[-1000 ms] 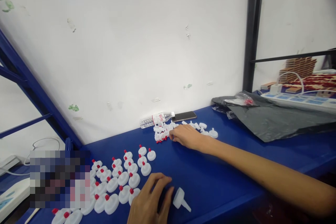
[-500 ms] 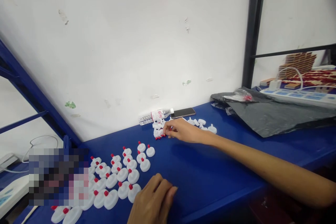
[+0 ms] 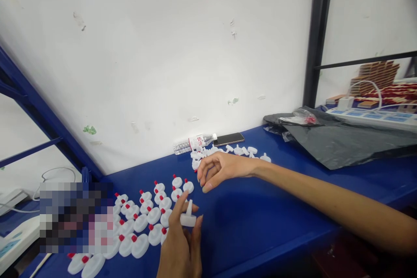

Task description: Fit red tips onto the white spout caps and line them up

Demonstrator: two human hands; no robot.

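1. Over the near part of the blue table (image 3: 237, 230), a white spouted cap (image 3: 188, 220) points upward, gripped between the thumb and fingers of the left hand (image 3: 178, 243).
2. Just beyond it, the right hand (image 3: 223, 167) hangs with curled fingers; whether they hold anything, I cannot tell.
3. To the left, red-tipped caps (image 3: 140, 246) stand in loose rows.
4. Behind the right hand, white pieces (image 3: 239, 150) lie near a bottle (image 3: 199, 141) and a phone (image 3: 230, 139).
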